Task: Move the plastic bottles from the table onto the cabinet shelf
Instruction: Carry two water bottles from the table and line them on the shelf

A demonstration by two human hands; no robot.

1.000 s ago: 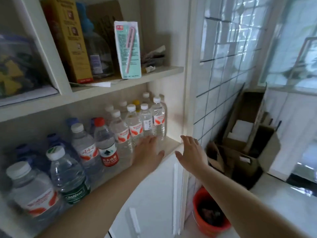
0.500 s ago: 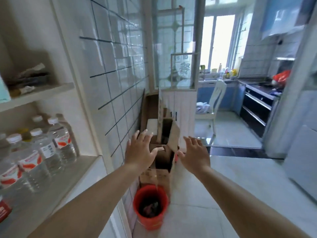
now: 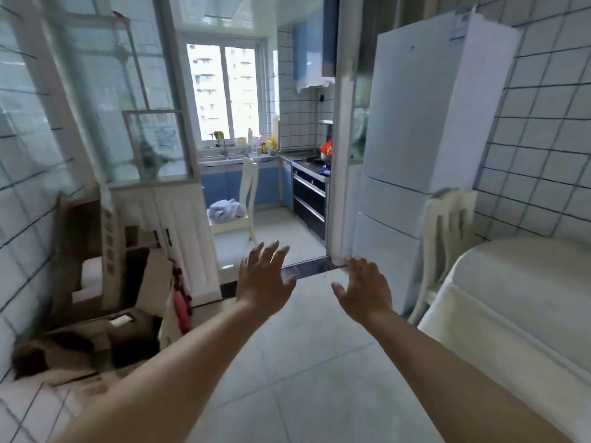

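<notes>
Reaching forward, left hand [image 3: 265, 282], right hand [image 3: 364, 289], fingers spread

The worktop [image 3: 524, 314] at the lower right is cut off by the right and bottom edges of the frame, so only its near corner and rounded end are seen. The refrigerator [image 3: 425, 116] is cropped at the top edge, and the label on its upper corner is too blurred to be read. The cardboard boxes [image 3: 105, 302] at the lower left are smeared by motion blur, and their contents cannot be made out. The small items on the windowsill [image 3: 256, 142] in the upper middle are too small to be identified. Both forearms are cut off by the bottom edge. The chair [image 3: 444, 238] beside the refrigerator is partly hidden behind the worktop.
</notes>
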